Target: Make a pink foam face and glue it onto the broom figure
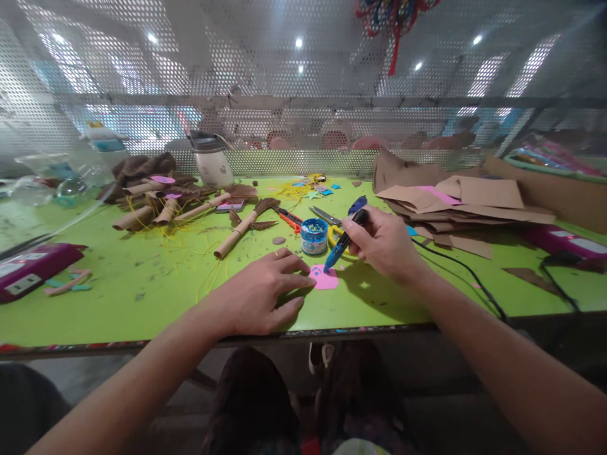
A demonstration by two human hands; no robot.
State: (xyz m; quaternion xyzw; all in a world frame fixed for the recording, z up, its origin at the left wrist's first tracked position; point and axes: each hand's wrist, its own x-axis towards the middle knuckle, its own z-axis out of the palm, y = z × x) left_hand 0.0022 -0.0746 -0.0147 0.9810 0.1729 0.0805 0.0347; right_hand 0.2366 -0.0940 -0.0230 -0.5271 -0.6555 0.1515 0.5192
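Note:
Between my hands a small pink cutout point(326, 281) lies flat on the green table, with blue marks on it. My right hand point(379, 240) grips a blue marker point(342, 246), its tip down on the cutout. Fingers spread, my left hand point(268, 287) rests on the table, its fingertips at the cutout's left edge. Just beyond the cutout stands a small open jar point(313, 236) with blue and yellow bits in it. Scissors with yellow handles point(336, 239) lie behind the marker, partly hidden by it. An orange utility knife point(290, 220) is left of the jar.
Brown paper rolls point(135, 217) and yellow string are heaped at left, near a lidded white bottle point(211, 161). Brown paper sheets point(467, 199) are stacked at right. Purple devices point(38, 268) sit at both sides, and a black cable point(462, 268) crosses the right side. Perforated metal point(284, 133) rises behind.

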